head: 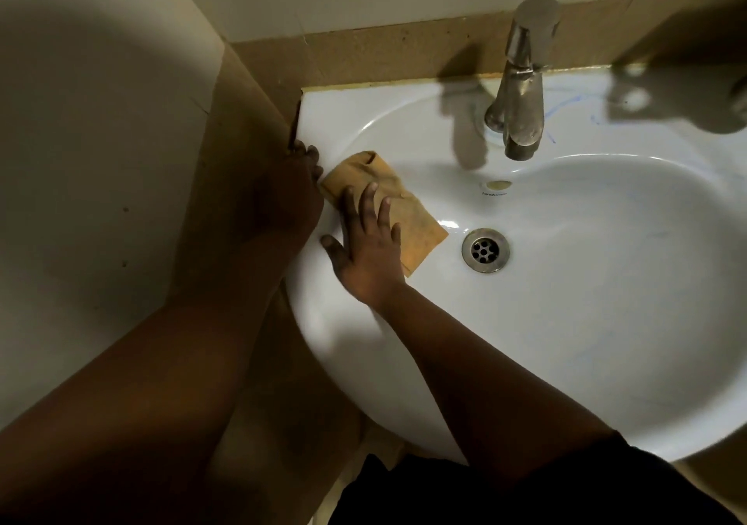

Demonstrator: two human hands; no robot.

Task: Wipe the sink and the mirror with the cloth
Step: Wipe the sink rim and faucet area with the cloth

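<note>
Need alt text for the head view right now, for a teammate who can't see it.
A right hand presses a folded yellow cloth flat against the left inner slope of a white sink, beside the drain. The left hand rests on the sink's left rim; a metal tap stands behind.

Dim overall, with warm, yellowish tint. Brightest on the white sink [586, 282], with small glare spots just left of the drain [485, 250]. Heavy shadow across the left third of the frame, swallowing the left hand [291, 197]. Soft shadows of the tap [521, 79] at upper centre. Slight motion blur; wide-angle bending at the edges.
</note>
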